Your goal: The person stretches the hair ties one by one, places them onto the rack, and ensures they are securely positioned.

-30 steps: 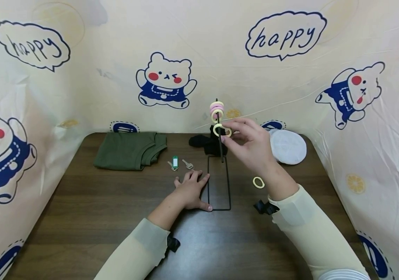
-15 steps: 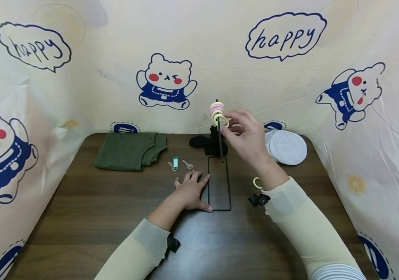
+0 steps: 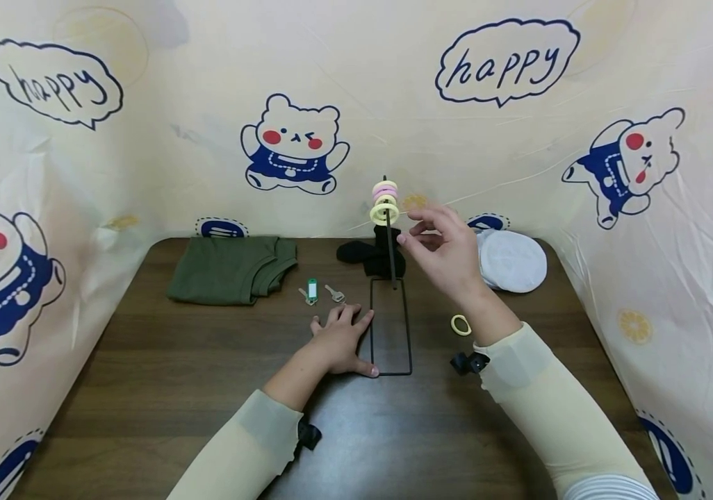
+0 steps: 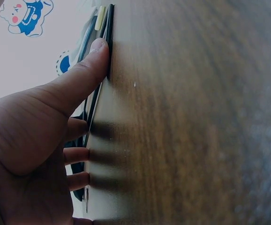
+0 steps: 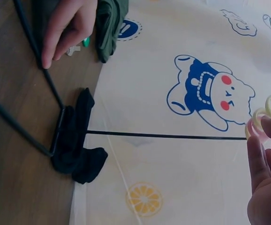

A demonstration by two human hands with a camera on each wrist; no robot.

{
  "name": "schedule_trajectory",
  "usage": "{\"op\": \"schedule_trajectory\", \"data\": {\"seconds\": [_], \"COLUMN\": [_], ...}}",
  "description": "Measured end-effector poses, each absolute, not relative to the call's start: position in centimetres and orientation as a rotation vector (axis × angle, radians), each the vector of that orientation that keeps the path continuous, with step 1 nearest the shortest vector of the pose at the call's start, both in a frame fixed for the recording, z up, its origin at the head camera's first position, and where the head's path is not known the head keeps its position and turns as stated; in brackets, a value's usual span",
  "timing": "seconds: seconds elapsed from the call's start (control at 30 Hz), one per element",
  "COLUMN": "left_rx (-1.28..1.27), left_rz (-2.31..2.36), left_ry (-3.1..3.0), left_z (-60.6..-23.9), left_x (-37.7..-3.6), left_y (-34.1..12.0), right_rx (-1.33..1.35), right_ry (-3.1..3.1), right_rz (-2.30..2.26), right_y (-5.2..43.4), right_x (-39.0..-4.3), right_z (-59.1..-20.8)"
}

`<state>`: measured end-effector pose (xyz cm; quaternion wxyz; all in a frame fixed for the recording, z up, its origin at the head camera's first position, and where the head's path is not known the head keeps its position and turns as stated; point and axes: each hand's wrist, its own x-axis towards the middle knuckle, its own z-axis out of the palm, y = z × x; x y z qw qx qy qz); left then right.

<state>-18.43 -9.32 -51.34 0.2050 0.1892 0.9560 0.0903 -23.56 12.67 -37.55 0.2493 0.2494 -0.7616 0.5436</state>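
Note:
A black wire stand (image 3: 409,333) has a rectangular base on the table and a tall upright rod (image 5: 173,136). Pale yellow and pink rings (image 3: 385,191) hang on its arm near the top, a yellow one frontmost. My left hand (image 3: 340,340) rests on the table with fingers spread; its thumb presses the base's near left corner, and a fingertip touches the left side. Just right of the rings hovers my right hand (image 3: 444,253), thumb and forefinger apart and holding nothing. Below it, a loose yellow ring (image 3: 453,323) lies on the table.
Black socks (image 3: 354,251) lie behind the stand. Left of it are a key (image 3: 334,293) and another with a green tag (image 3: 312,288). A folded green garment (image 3: 225,271) sits at the back left, a round white cloth item (image 3: 513,260) at the back right.
My right hand has raised a yellow ring onto the stand's arm, let go of it and drawn back slightly right. My left hand has stayed on the base.

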Motion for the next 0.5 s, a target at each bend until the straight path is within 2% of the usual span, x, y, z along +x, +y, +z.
{"op": "schedule_trajectory", "data": {"seconds": [0.17,0.5], "left_rx": [0.516,0.521], "left_rz": [0.253,0.258], "left_ry": [2.663,2.664], "left_z": [-51.3,-51.3], "left_x": [-18.5,-18.5], "left_y": [-9.4,-9.3], "right_rx": [0.704,0.727], "right_ry": [-2.087,-2.139], "right_rz": [1.499,1.396], "right_y": [13.8,15.0], "right_x": [-24.0,-21.4], "right_z": [-39.5,-39.2]}}
